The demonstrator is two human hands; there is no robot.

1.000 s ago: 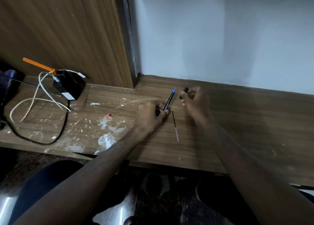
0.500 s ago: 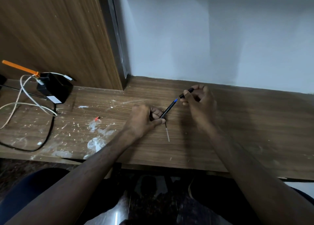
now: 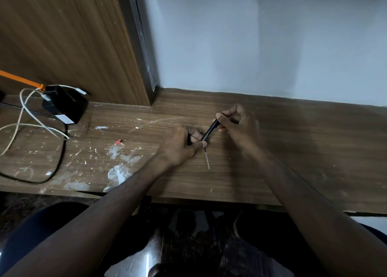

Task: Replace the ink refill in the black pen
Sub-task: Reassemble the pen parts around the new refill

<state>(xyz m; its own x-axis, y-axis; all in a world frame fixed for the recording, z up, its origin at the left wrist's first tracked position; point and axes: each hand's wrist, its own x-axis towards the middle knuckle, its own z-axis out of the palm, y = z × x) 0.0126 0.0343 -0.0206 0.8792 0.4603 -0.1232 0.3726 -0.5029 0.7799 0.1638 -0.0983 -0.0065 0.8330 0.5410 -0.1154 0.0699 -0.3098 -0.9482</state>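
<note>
The black pen [image 3: 209, 131] slants across the middle of the wooden desk [image 3: 293, 155], held at both ends. My left hand [image 3: 180, 146] pinches its lower end between thumb and fingers. My right hand [image 3: 238, 124] grips its upper end with thumb and forefinger. No blue part shows between the two black pieces. A thin ink refill [image 3: 207, 159], dark at the top and pale at the bottom, lies flat on the desk just below my left thumb, apart from both hands.
A black power adapter [image 3: 65, 106] with white cables [image 3: 27, 117] and a black cord [image 3: 56, 168] sits at the left, beside an orange strip [image 3: 18, 80]. White paint splatter [image 3: 119, 168] and a small red bit [image 3: 119, 143] mark the desk. A wooden panel [image 3: 73, 42] and white wall [image 3: 261, 42] stand behind.
My right hand moved its black piece down the pen toward my left hand, and the blue section that showed earlier is now covered. The loose refill stayed on the desk.
</note>
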